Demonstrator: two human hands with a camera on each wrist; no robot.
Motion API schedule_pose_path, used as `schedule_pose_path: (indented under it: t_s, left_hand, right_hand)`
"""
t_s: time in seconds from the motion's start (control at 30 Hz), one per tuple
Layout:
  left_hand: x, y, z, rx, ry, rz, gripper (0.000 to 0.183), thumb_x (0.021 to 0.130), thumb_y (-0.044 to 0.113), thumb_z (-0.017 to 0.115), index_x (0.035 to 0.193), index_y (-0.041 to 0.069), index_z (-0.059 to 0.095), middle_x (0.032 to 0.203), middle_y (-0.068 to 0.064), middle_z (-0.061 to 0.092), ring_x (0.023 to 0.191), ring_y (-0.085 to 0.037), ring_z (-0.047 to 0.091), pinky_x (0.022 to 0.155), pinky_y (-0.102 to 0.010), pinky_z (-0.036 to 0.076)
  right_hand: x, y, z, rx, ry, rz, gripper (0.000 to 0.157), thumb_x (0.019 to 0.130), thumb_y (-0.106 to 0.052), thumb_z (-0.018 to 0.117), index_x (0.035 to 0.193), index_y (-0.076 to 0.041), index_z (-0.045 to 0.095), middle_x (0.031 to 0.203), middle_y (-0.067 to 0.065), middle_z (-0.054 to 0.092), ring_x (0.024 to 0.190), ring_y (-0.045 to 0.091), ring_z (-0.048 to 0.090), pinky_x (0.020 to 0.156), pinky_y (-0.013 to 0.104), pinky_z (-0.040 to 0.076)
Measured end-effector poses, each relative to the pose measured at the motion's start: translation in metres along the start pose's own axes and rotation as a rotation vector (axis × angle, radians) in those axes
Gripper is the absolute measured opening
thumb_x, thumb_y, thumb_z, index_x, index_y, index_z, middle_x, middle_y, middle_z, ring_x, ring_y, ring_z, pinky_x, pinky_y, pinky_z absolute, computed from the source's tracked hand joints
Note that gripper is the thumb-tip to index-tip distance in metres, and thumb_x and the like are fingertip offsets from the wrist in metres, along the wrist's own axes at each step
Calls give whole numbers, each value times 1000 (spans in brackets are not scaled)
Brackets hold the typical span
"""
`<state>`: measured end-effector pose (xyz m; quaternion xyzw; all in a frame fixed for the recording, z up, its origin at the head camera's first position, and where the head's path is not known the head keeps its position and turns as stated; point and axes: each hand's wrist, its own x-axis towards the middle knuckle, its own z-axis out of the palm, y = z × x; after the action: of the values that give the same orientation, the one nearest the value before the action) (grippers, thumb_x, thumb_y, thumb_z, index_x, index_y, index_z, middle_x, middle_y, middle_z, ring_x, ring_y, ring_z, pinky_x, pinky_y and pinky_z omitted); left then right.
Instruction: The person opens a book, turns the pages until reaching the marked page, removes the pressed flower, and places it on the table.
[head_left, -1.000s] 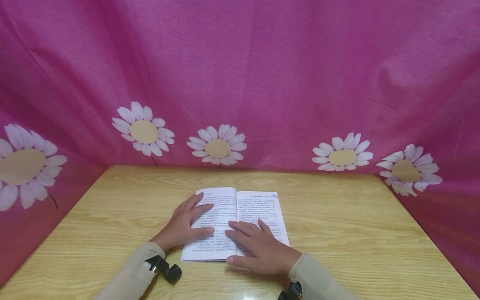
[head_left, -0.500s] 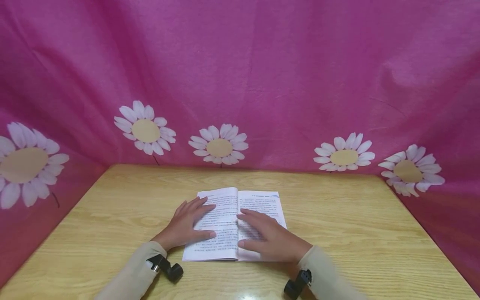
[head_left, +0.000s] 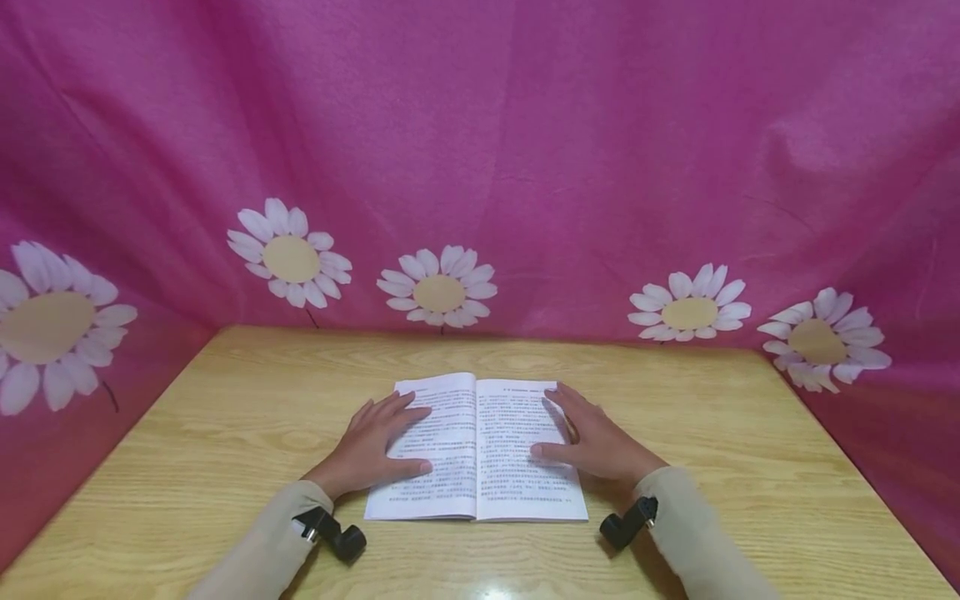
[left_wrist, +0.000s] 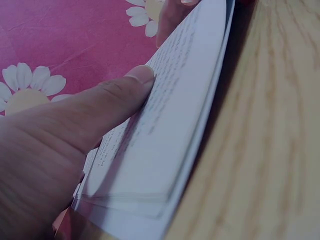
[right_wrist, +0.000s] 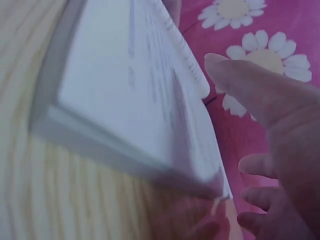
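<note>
An open book [head_left: 517, 467] with printed white pages lies flat on the wooden table, its spine fold running away from me. My left hand [head_left: 371, 446] rests with spread fingers on the left page; in the left wrist view its thumb [left_wrist: 142, 75] lies on the print. Over the right page's outer edge is my right hand [head_left: 600, 437], fingers spread, thumb reaching in over the text. In the right wrist view that hand [right_wrist: 285, 125] hovers beside the book [right_wrist: 125, 90], nothing between thumb and fingers. Each wrist carries a small black camera.
The pale wooden table [head_left: 262, 392] extends around the book on all sides. A magenta curtain [head_left: 555, 167] with large white daisies [head_left: 438, 292] hangs behind it and along both sides.
My right hand has moved from the middle of the book rightward to the right page's outer edge, uncovering most of that page. The left hand stays on the left page.
</note>
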<state>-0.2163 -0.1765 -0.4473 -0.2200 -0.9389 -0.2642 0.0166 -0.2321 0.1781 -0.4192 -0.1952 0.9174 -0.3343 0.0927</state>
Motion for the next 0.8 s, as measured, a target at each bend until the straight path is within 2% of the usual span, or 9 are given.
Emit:
schedule_pose_path:
  t_s: [0.23,0.8]
  left_hand:
    - [0,0,-1,-2,-4,2,84,75,69,66,144,25,47,157,-6,28,147,-31,13,115,-56,3]
    - [0,0,-1,-9,4,22,84,75,69,66,144,24,47,157,-7,29,146,-32,15,115,-55,3]
  right_hand:
    - [1,6,-1,-44,8,-7,101,74,-62,72,152,-15,29,161,14,12,147,33,10,114,60,4]
    - [1,7,3,-184,-47,54,125,62,-73,72,156,-14,13,162,13,2,147,33,3,116,57,0]
